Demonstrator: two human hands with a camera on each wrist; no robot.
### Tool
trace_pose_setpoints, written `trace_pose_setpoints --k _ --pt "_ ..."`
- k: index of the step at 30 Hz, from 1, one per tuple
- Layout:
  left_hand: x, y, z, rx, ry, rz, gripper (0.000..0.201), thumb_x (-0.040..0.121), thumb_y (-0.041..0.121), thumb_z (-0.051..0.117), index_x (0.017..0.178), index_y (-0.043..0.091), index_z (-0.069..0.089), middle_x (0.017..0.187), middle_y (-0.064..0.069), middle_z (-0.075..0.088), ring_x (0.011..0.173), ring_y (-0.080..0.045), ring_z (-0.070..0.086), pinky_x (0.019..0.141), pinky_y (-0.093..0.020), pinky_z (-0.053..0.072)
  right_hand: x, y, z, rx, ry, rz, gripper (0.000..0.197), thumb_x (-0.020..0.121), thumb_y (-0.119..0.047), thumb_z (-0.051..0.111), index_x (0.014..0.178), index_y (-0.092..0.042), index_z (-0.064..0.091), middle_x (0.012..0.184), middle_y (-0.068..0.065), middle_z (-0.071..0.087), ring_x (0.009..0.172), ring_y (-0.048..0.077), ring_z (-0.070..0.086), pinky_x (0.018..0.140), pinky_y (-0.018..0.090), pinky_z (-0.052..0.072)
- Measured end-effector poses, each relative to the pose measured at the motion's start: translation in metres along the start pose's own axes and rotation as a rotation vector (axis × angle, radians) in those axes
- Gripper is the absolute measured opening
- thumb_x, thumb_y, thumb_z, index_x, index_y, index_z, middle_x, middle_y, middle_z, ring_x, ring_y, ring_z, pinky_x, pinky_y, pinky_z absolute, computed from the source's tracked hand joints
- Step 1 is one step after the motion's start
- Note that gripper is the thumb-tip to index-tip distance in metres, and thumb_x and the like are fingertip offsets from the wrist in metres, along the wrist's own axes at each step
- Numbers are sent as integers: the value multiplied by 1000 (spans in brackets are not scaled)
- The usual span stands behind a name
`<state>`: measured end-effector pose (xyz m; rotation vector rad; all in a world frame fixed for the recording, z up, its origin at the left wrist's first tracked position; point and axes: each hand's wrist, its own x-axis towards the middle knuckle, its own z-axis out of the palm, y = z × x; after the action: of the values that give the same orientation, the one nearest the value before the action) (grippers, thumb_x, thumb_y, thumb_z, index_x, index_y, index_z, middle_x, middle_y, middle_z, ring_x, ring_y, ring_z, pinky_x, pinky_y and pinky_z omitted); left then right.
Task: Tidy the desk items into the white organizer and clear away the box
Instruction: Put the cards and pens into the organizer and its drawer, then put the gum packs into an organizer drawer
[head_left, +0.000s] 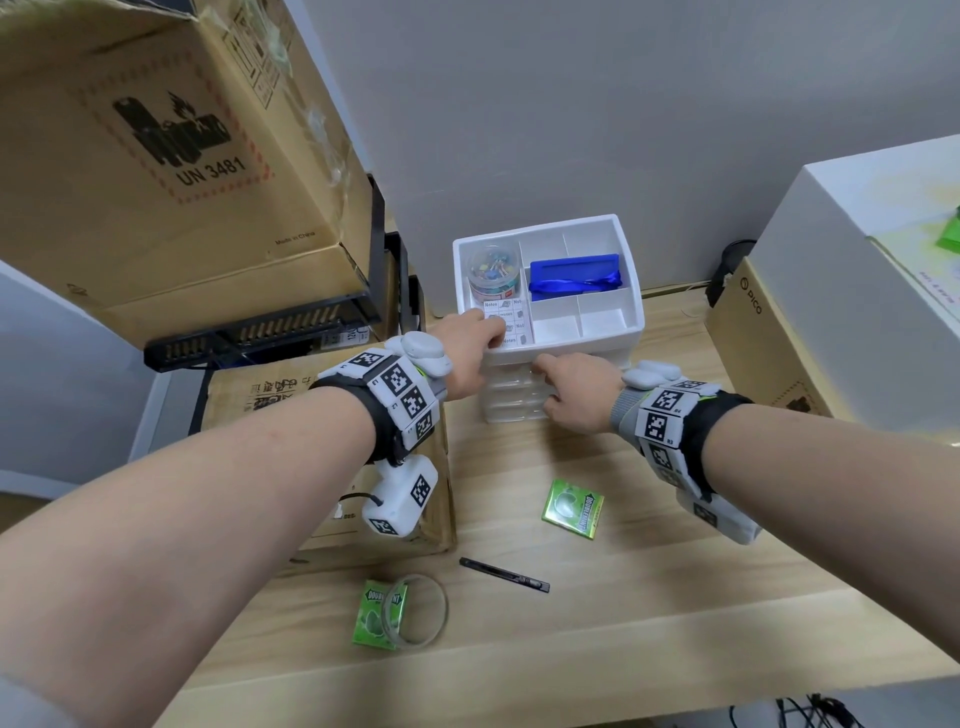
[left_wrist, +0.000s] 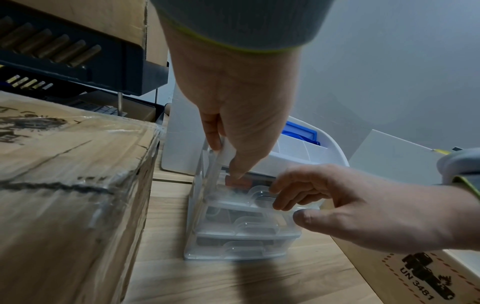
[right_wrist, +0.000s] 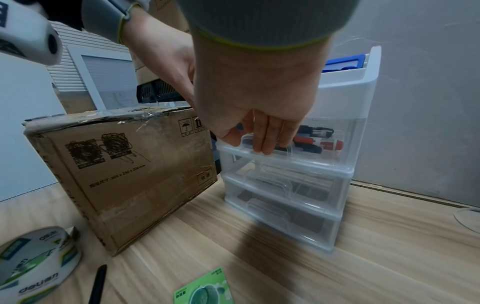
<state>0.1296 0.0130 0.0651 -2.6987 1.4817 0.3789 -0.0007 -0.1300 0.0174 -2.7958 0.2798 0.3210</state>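
Observation:
The white organizer (head_left: 571, 345) stands at the back of the wooden desk, with three clear drawers under a divided top tray. My left hand (head_left: 488, 332) grips the tray's front left corner (left_wrist: 228, 152). My right hand (head_left: 550, 384) hooks its fingers (right_wrist: 262, 144) over the handle of the top drawer (right_wrist: 322, 154), which holds markers. The taped cardboard box (head_left: 260, 395) sits just left of the organizer. Two green gum packs (head_left: 573, 508) (head_left: 371, 616), a clear tape roll (head_left: 442, 605) and a black utility knife (head_left: 504, 575) lie on the desk in front.
The tray holds a jar of clips (head_left: 493, 275), a blue badge holder (head_left: 574, 273) and a notes pad. A large UN 3481 carton (head_left: 171, 156) on a black rack stands left. A white box (head_left: 857, 234) and a brown PICO box (head_left: 753, 332) stand right.

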Motion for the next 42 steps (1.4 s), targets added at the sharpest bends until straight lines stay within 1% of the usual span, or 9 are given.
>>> trace_pose_setpoints --k 11,16,19,24,31,34,36,38,42 --pt "-4 -1 3 -40 -2 1 38 74 12 72 100 20 46 102 -2 46 91 -23 48 79 -40 50 0 3 11 12 -16 -3 42 88 -28 55 127 -13 52 117 8 65 106 28 62 85 37 53" --pt "-6 9 -3 17 -30 -26 32 79 18 65 98 21 40 103 -3 42 87 -24 48 70 -39 46 -2 -2 16 4 -29 -6 41 86 -27 54 124 -14 54 115 7 67 104 29 63 84 38 53" --pt "-15 20 0 -4 59 -56 30 81 19 62 107 15 46 110 -8 41 87 -26 47 67 -39 45 -4 -6 20 -21 -63 -13 38 85 -27 54 120 -15 56 109 6 68 99 29 64 80 37 54" --pt "-36 33 15 5 138 77 28 81 17 59 106 10 50 110 -10 43 90 -26 47 62 -38 42 -16 -11 32 -44 -127 10 30 85 -25 54 112 -17 61 104 4 69 96 28 65 76 33 54" --pt "-61 50 44 65 43 146 25 84 17 56 108 11 52 113 -10 43 94 -27 48 64 -37 38 -30 -7 49 -26 -196 123 31 85 -26 56 112 -16 63 106 5 68 96 28 64 79 32 53" --pt "-65 53 51 72 148 63 31 82 16 59 111 8 52 118 -11 43 101 -27 45 73 -36 45 -31 -2 63 403 -108 370 18 82 -15 58 96 -4 61 92 16 65 85 30 62 77 34 53" --pt "-63 50 46 135 253 4 38 79 17 61 114 8 52 121 -11 46 104 -26 44 83 -36 44 -27 -2 60 967 20 592 5 84 -2 55 88 -4 56 86 16 61 82 27 61 78 40 57" --pt "-57 44 40 180 333 -42 45 74 20 63 116 9 52 124 -11 48 106 -27 45 86 -36 42 -22 0 56 1421 126 747 12 84 6 53 89 -5 52 87 13 61 90 25 65 80 42 59" --pt "-49 32 37 198 325 -101 50 71 20 63 118 9 51 126 -10 49 110 -28 46 88 -36 42 -9 5 59 1672 153 800 20 79 7 53 94 -7 52 93 13 60 91 20 63 78 38 61"
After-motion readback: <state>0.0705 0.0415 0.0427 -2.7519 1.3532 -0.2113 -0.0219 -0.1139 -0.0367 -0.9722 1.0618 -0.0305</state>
